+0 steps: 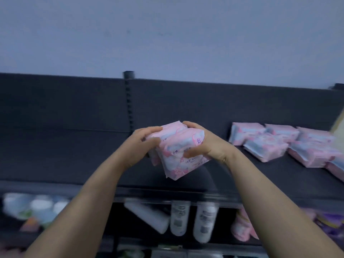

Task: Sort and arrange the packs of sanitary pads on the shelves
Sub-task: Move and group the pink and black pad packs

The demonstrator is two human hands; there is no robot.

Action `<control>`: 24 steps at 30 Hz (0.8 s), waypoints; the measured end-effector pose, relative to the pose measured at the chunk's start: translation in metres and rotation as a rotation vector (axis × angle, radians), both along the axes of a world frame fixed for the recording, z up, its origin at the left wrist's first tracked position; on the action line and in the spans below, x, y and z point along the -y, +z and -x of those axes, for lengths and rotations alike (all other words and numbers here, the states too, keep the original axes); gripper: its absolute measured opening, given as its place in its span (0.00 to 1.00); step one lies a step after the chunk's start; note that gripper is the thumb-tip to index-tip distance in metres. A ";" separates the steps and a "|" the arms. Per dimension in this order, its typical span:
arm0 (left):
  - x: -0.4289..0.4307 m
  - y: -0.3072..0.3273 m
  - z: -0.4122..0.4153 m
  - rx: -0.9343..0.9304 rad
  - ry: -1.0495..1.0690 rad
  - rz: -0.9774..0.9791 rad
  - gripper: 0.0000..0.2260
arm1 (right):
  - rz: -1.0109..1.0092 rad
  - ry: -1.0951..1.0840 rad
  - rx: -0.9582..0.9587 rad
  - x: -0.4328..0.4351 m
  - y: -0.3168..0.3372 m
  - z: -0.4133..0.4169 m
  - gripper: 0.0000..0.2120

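I hold a bundle of pink-and-blue sanitary pad packs between both hands, above the dark top shelf. My left hand grips the bundle's left side, its fingers curled over the top edge. On the right side my right hand clasps it, with the thumb on the front and the fingers over the top. Several more packs of the same kind lie in a loose row on the shelf's right part.
The shelf's dark back panel and a slotted upright stand behind. Below, a lower shelf holds white bottles, blurred white items at left, and pink and purple packs at right.
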State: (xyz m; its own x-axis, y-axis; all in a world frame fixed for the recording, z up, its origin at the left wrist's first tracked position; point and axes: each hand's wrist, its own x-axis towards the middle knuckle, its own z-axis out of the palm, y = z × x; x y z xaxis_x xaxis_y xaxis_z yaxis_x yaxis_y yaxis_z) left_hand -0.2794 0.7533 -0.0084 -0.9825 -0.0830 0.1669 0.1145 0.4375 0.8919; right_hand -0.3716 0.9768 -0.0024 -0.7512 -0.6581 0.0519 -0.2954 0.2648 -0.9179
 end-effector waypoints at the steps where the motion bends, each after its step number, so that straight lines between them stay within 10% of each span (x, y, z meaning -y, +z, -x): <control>1: 0.022 0.001 -0.014 -0.004 0.049 0.026 0.18 | -0.005 0.029 -0.005 0.024 0.002 -0.009 0.42; 24: 0.414 -0.024 -0.403 0.087 1.391 0.359 0.24 | 0.225 0.545 0.024 0.569 -0.012 -0.257 0.33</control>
